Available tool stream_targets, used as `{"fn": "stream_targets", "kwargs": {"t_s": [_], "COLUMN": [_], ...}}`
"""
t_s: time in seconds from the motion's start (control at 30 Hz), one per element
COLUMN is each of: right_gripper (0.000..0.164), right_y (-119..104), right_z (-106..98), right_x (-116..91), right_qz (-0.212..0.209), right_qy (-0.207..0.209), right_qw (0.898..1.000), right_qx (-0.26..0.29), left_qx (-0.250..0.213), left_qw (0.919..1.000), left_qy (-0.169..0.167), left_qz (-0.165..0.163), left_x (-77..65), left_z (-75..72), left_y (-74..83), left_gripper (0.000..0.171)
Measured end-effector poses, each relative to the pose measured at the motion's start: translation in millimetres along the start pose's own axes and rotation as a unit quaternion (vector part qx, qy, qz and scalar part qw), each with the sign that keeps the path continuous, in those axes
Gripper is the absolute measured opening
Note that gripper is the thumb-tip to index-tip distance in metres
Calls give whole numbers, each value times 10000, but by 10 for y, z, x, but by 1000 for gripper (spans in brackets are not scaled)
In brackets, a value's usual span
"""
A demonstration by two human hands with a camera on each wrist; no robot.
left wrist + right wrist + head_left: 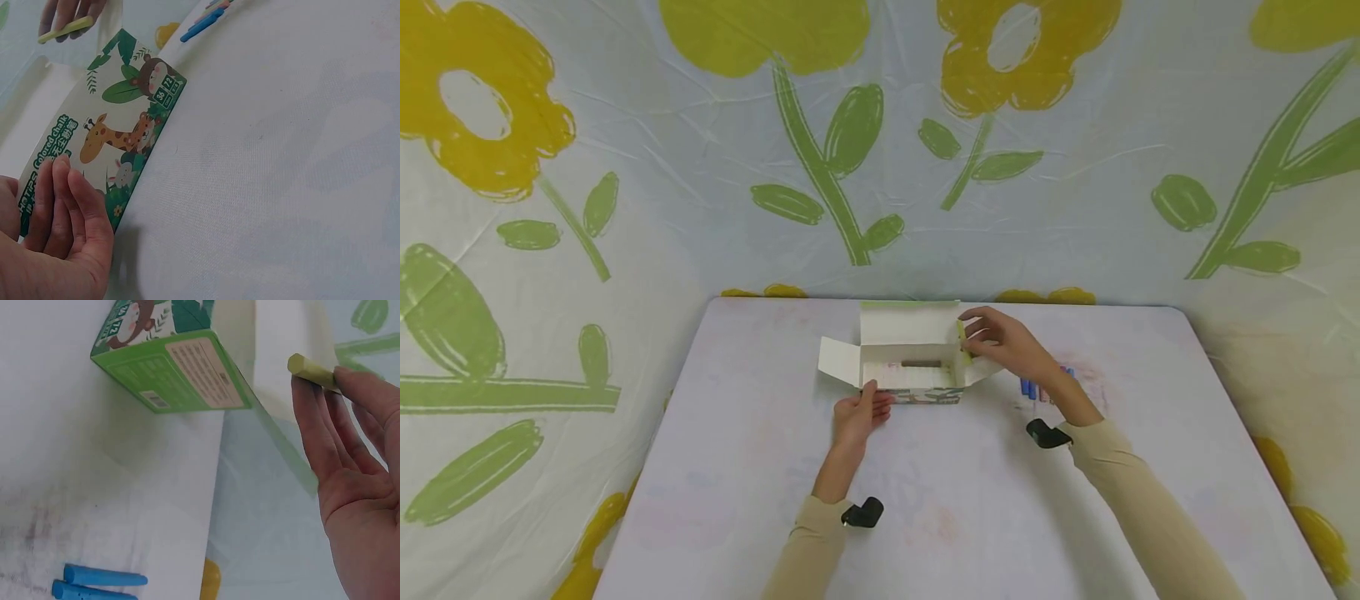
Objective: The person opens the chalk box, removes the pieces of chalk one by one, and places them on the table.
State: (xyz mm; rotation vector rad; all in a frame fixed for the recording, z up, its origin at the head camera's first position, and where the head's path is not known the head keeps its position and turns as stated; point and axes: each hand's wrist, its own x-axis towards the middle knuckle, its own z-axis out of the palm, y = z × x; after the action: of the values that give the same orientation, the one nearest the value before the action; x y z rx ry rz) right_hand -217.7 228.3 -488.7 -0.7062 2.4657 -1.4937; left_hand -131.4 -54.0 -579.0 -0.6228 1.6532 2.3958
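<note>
A white cardboard box of colored chalk (921,397) lies with its lid raised and side flaps spread; animals and green leaves decorate its front (128,128). At the front wall, my left hand (853,421) grips the box, thumb over the rim and fingers against the outside. My right hand (1011,343) pinches a yellow chalk stick (312,372) between thumb and fingertips, above the right end of the box. Inside, a dark brown stick (925,363) lies on a pale layer. Part of the interior is hidden by the front wall.
Blue chalk sticks (106,576) and other colored sticks lie on the table (737,467) right of the box, partly hidden by my right forearm. A flower-patterned cloth (700,167) hangs behind the table's back edge.
</note>
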Motion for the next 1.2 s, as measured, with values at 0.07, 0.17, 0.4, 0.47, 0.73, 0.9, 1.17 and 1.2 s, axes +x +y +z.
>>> {"fn": "stream_targets", "kwargs": {"t_s": [0.07, 0.17, 0.4, 0.47, 0.73, 0.9, 1.17, 1.2], "right_gripper": [42, 43, 49, 50, 50, 51, 52, 53], "right_y": [-4, 6, 84, 111, 307, 479, 708, 738], "right_z": [-56, -143, -334, -383, -547, -607, -662, -669], "right_x": [-36, -99, -282, -340, -582, -739, -1004, -1037], "right_qz": [64, 181, 530, 603, 803, 749, 1181, 1233], "right_qy": [108, 284, 728, 888, 1313, 1439, 1807, 1838], "right_qw": [9998, 9992, 9931, 9901, 9783, 9739, 9676, 9669], "right_qx": [140, 226, 756, 902, 1385, 1587, 1306, 1271], "left_qx": [11, 71, 44, 33, 114, 116, 177, 180], "left_qw": [10000, 9998, 9999, 10000, 9999, 9999, 9998, 9998], "left_qy": [-69, -157, -140, -81, 57, 81, 106, 111], "left_qz": [-24, -86, -44, -10, 24, -9, -36, -47], "left_x": [5, 16, 11, 1, -8, -12, -24, -26], "left_z": [-9, -21, -22, -13, 1, -3, 9, 11], "left_y": [7, 14, 8, 3, -23, -23, -8, -4], "left_gripper": [42, 41, 43, 44, 42, 41, 41, 41]}}
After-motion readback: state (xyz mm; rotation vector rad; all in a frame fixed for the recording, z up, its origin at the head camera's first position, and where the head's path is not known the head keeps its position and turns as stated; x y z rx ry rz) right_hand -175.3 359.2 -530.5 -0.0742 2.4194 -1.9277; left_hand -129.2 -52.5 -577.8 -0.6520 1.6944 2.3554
